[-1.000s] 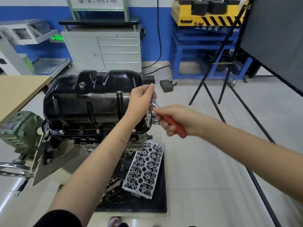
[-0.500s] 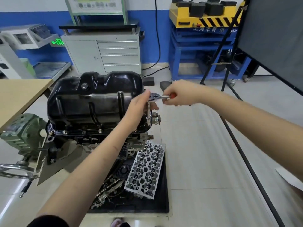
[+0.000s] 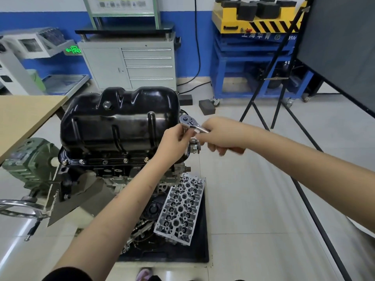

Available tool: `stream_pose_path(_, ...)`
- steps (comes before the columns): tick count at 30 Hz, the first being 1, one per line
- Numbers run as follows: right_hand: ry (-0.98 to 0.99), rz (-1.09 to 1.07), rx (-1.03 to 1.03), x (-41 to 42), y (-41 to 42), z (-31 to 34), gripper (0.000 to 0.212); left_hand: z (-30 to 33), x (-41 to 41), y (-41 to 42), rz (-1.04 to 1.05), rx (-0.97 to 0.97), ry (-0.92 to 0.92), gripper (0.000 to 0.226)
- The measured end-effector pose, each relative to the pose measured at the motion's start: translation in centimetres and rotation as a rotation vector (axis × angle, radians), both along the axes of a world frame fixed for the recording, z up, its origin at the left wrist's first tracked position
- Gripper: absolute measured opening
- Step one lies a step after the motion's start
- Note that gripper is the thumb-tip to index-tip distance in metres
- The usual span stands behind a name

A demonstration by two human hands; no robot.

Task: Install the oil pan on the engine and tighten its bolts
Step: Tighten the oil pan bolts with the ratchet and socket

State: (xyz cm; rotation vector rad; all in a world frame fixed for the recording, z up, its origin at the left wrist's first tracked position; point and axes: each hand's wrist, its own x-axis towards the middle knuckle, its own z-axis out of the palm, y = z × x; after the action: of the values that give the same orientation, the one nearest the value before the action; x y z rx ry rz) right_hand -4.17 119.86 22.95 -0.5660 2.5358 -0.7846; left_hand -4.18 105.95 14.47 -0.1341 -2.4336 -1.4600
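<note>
A glossy black oil pan (image 3: 119,120) sits upside-up on the engine block (image 3: 113,169), with several bolts along its near flange (image 3: 103,161). A ratchet wrench (image 3: 187,122) stands at the pan's right end, its chrome head up. My left hand (image 3: 175,140) pinches the ratchet's extension just below the head. My right hand (image 3: 221,136) grips the ratchet's handle, which is hidden in the fist. The bolt under the socket is hidden behind my left hand.
A cylinder head (image 3: 180,209) lies on a black floor tray (image 3: 198,254) below the engine. A wooden table (image 3: 22,118) is at left, a green stand gearbox (image 3: 30,159) beside it. A black easel's legs (image 3: 304,179) cross the floor at right. Grey cabinet (image 3: 129,63) behind.
My right hand has swung the ratchet handle back and forth: from low near me, up to far, and now back toward me and downward. My left hand stayed at the ratchet head.
</note>
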Motion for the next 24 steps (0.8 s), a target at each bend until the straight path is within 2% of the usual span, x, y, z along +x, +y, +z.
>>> stream_pose_path(2, -0.434, -0.212, -0.513, 2.8, -1.2, -1.6, 0.022, 0.3, -0.5, 0.2, -0.052, 0.043, -0.109, 0.02)
stream_pose_path(3, -0.553, -0.281, -0.71, 4.2, -1.9, -2.5, 0.022, 0.5, -0.8, 0.5, -0.082, 0.097, -0.157, 0.026)
stream_pose_path(4, -0.614, -0.315, -0.825, 5.2, -2.5, -3.2, 0.022, 0.6, -1.1, 0.8, -0.096, 0.125, -0.192, 0.026)
stream_pose_path(6, -0.669, -0.293, -0.856, 5.3, -2.9, -3.8, 0.021, 0.7, -1.5, 1.1, -0.084, 0.077, -0.208, 0.018)
stream_pose_path(8, -0.586, -0.186, -0.644, 3.5, -1.5, -3.0, 0.016, 0.7, -1.7, 0.7, -0.072, 0.028, -0.167, 0.022)
stream_pose_path(10, -0.328, 0.006, -0.257, 0.8, 0.3, -1.4, 0.005, 0.4, -1.6, 0.0, -0.065, -0.005, -0.152, 0.031)
stream_pose_path(13, 0.391, 0.336, 0.393, -3.7, 1.8, 0.4, 0.016, 0.3, -1.0, 0.1, -0.146, -0.137, -0.171, 0.032)
stream_pose_path(14, 0.602, 0.379, 0.532, -4.6, 1.6, 1.0, 0.018, 0.3, -0.9, 0.3, -0.18, -0.166, -0.184, 0.033)
stream_pose_path(15, 0.736, 0.398, 0.588, -5.5, 1.4, 1.4, 0.021, 0.3, -0.8, 0.4, -0.194, -0.194, -0.192, 0.035)
stream_pose_path(17, 0.827, 0.393, 0.599, -6.1, 0.6, 1.6, 0.025, 0.3, -0.9, 0.1, -0.173, -0.168, -0.192, 0.034)
stream_pose_path(20, 0.872, 0.326, 0.6, -5.4, 0.0, 0.6, 0.026, 0.2, -0.9, -0.2, -0.123, -0.032, -0.187, 0.03)
stream_pose_path(22, 0.73, 0.306, 0.633, -4.7, 0.4, 0.4, 0.027, -0.2, -0.8, 0.6, -0.083, 0.015, -0.176, 0.03)
stream_pose_path(24, 0.44, 0.261, 0.552, -3.7, 1.1, 0.2, 0.027, -0.5, -1.2, 1.6, 0.016, 0.081, -0.164, 0.034)
